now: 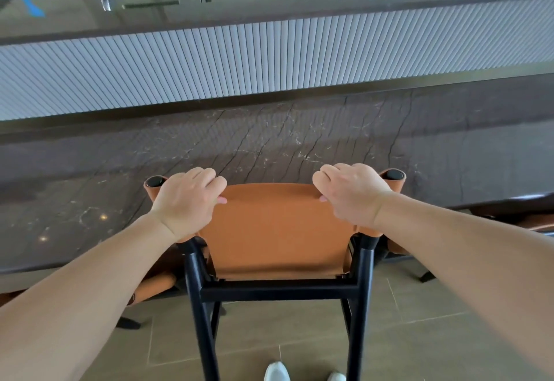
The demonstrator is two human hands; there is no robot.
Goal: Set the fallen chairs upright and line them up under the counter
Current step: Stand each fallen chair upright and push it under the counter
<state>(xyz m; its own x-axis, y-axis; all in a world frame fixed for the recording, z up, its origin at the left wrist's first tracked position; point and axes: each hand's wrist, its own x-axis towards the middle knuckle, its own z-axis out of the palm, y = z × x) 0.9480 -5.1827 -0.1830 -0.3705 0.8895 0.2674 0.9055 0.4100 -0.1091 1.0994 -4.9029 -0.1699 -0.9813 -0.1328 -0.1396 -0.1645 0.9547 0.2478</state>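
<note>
A tall chair (275, 230) with a tan leather back and a black metal frame is seen upright on the tiled floor (419, 335), its back at the near edge of the dark marble counter (269, 140), its seat hidden beneath that edge. The frame is judged stiff and fairly heavy, while the leather sling of the back is judged soft and liable to give under a grip; the firmest hold is judged to be at the top of the back, close to the two black-capped posts. That top edge is gripped by both hands. The left hand (187, 200) is curled over it near the left post, the right hand (350, 191) near the right post, fingers folded over the far side and thumbs pressed on the near face. Parts of other tan chairs (395, 245) are glimpsed under the counter on either side.
</note>
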